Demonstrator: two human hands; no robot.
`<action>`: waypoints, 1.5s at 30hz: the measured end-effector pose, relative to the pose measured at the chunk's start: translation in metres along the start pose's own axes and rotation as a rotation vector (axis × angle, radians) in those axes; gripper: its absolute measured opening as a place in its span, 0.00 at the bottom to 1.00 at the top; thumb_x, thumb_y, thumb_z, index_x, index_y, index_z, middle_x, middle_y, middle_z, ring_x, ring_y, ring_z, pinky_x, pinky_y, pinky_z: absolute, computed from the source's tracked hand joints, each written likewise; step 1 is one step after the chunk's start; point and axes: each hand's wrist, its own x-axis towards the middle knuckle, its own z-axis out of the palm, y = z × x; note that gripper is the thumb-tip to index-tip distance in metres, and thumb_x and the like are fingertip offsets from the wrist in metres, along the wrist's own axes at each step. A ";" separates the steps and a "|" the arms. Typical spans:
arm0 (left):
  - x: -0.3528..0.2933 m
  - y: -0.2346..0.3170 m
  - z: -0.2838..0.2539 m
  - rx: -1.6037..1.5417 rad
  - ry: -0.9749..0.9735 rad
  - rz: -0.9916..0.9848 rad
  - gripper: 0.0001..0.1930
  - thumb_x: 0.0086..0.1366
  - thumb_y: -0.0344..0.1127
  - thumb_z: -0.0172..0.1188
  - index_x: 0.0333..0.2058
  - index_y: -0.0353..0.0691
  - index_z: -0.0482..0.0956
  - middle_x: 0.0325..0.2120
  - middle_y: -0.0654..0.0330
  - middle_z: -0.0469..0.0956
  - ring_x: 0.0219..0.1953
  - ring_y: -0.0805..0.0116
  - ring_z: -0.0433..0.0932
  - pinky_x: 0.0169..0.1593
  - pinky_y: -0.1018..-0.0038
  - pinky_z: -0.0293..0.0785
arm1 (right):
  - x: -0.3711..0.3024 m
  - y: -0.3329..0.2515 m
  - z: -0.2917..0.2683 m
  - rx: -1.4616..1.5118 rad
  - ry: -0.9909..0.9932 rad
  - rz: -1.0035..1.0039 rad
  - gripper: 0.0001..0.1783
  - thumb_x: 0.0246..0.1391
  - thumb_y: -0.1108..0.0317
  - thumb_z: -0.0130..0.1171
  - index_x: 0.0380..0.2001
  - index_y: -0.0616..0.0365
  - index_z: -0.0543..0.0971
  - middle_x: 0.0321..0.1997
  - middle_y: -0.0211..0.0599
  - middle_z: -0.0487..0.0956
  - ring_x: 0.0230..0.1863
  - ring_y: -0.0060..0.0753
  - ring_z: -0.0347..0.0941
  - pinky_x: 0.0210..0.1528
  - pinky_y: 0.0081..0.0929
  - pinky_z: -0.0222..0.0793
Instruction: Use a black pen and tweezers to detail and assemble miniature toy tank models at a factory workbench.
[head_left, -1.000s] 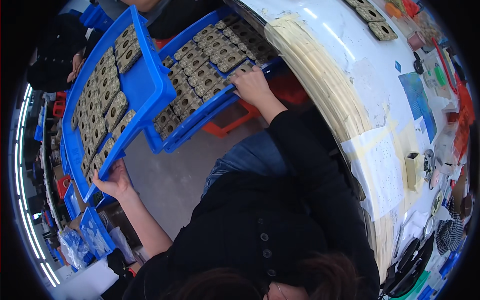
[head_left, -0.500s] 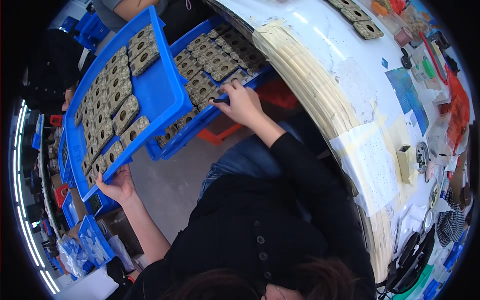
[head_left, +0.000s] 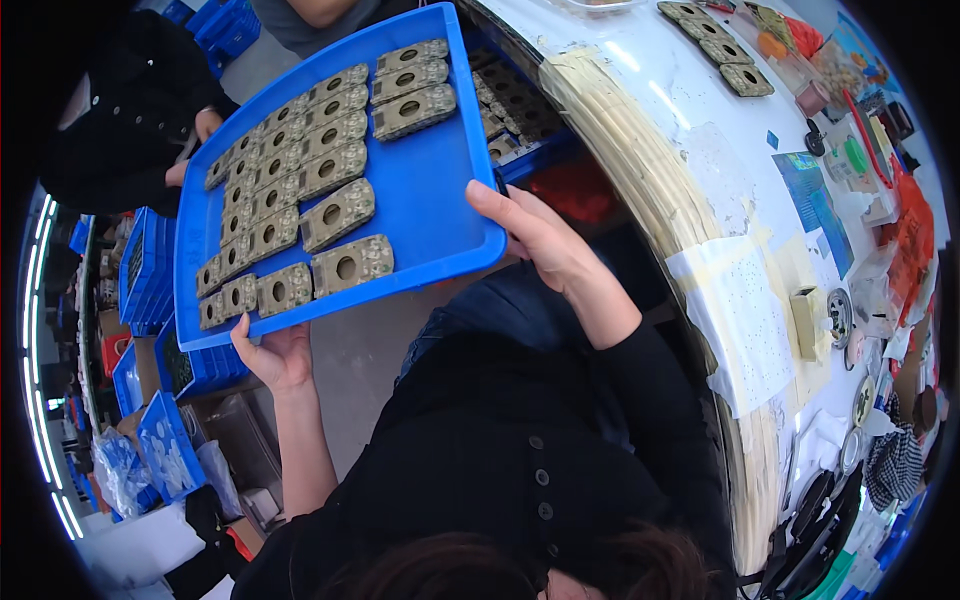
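Observation:
A shallow blue plastic tray (head_left: 420,200) is held up in front of me, tilted, with rows of camouflage-coloured parts (head_left: 338,212) in it. Each part is a blunt block with a round hole in its top, like a toy tank hull. My left hand (head_left: 280,355) grips the tray's near rim at the left, thumb over the edge and fingers underneath. At the right corner, my right hand (head_left: 560,245) clasps the rim, its fingers hidden behind the wall. A small dark object (head_left: 500,181) shows by that hand; its kind is unclear.
Behind the held tray, a second blue tray (head_left: 550,152) holds more such parts. A white worktable (head_left: 690,170) with a taped edge curves along my right, bearing several parts (head_left: 745,80), papers and clutter. Other people (head_left: 130,110) stand beyond the tray. Stacked blue bins (head_left: 147,265) stand at left.
My right hand has left the lower tray's parts and now grips the upper tray's right corner. The upper tray has swung right and levelled, covering most of the lower tray.

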 end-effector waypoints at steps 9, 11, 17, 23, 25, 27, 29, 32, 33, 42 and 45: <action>-0.031 0.001 0.004 0.013 0.011 -0.039 0.33 0.51 0.45 0.59 0.56 0.44 0.63 0.54 0.58 0.68 0.56 0.59 0.65 0.58 0.57 0.61 | -0.031 -0.015 -0.005 0.004 -0.034 -0.097 0.25 0.46 0.57 0.58 0.44 0.65 0.74 0.36 0.33 0.77 0.38 0.20 0.70 0.42 0.19 0.64; -0.039 -0.003 0.007 0.019 0.013 -0.048 0.33 0.51 0.44 0.58 0.56 0.44 0.63 0.53 0.58 0.68 0.56 0.59 0.65 0.58 0.57 0.60 | -0.037 -0.011 -0.010 -0.027 -0.027 -0.105 0.26 0.46 0.57 0.56 0.44 0.67 0.75 0.40 0.36 0.77 0.41 0.24 0.71 0.48 0.22 0.62; -0.057 -0.006 0.013 -0.031 -0.033 -0.141 0.31 0.52 0.43 0.57 0.56 0.44 0.64 0.53 0.59 0.68 0.56 0.59 0.65 0.59 0.56 0.59 | -0.059 -0.018 -0.022 -0.004 -0.019 -0.114 0.26 0.45 0.58 0.59 0.45 0.65 0.73 0.38 0.33 0.76 0.39 0.22 0.70 0.45 0.19 0.63; -0.076 -0.008 0.020 -0.054 -0.088 -0.182 0.30 0.52 0.40 0.55 0.56 0.44 0.64 0.53 0.59 0.68 0.56 0.58 0.65 0.60 0.56 0.58 | -0.083 -0.021 -0.023 0.002 0.031 -0.200 0.26 0.44 0.61 0.55 0.44 0.70 0.73 0.38 0.36 0.76 0.39 0.24 0.70 0.43 0.20 0.64; -0.083 -0.011 0.026 -0.051 -0.117 -0.190 0.31 0.52 0.40 0.55 0.57 0.45 0.63 0.54 0.59 0.68 0.56 0.58 0.65 0.60 0.55 0.58 | -0.089 -0.021 -0.028 0.024 0.044 -0.198 0.26 0.43 0.62 0.56 0.45 0.69 0.73 0.38 0.36 0.76 0.39 0.24 0.70 0.43 0.20 0.64; -0.090 -0.011 0.031 -0.047 -0.134 -0.199 0.31 0.52 0.39 0.55 0.57 0.45 0.63 0.54 0.58 0.68 0.56 0.58 0.65 0.61 0.55 0.58 | -0.093 -0.021 -0.034 0.050 0.042 -0.185 0.29 0.42 0.62 0.57 0.47 0.69 0.71 0.41 0.38 0.76 0.42 0.26 0.71 0.44 0.22 0.65; -0.095 -0.010 0.034 -0.041 -0.140 -0.207 0.31 0.52 0.39 0.55 0.57 0.45 0.62 0.54 0.58 0.68 0.57 0.58 0.65 0.61 0.55 0.57 | -0.095 -0.020 -0.035 0.067 0.040 -0.221 0.31 0.41 0.62 0.58 0.49 0.69 0.70 0.43 0.40 0.75 0.43 0.28 0.71 0.45 0.23 0.66; -0.101 -0.009 0.038 -0.036 -0.128 -0.218 0.32 0.51 0.39 0.55 0.57 0.45 0.62 0.54 0.58 0.68 0.57 0.58 0.65 0.61 0.55 0.57 | -0.097 -0.017 -0.039 0.072 0.043 -0.229 0.33 0.40 0.61 0.58 0.51 0.69 0.68 0.46 0.41 0.74 0.44 0.29 0.71 0.46 0.24 0.67; -0.102 -0.008 0.036 -0.035 -0.132 -0.223 0.32 0.51 0.39 0.55 0.57 0.45 0.62 0.54 0.58 0.68 0.57 0.58 0.65 0.61 0.55 0.57 | -0.097 -0.015 -0.040 0.071 0.040 -0.223 0.34 0.40 0.61 0.58 0.51 0.70 0.67 0.46 0.42 0.73 0.45 0.29 0.71 0.46 0.25 0.67; -0.112 -0.007 0.025 -0.011 -0.207 -0.264 0.32 0.50 0.36 0.53 0.57 0.44 0.62 0.54 0.57 0.67 0.57 0.55 0.64 0.62 0.53 0.55 | -0.102 -0.009 -0.048 0.078 -0.008 -0.230 0.33 0.40 0.62 0.58 0.51 0.70 0.67 0.45 0.43 0.74 0.43 0.29 0.72 0.46 0.24 0.67; -0.116 -0.009 0.024 -0.009 -0.266 -0.280 0.31 0.50 0.36 0.53 0.57 0.43 0.63 0.55 0.57 0.67 0.57 0.55 0.64 0.62 0.53 0.55 | -0.106 -0.009 -0.047 0.110 -0.012 -0.255 0.34 0.40 0.62 0.58 0.51 0.71 0.67 0.45 0.43 0.73 0.43 0.29 0.72 0.46 0.24 0.68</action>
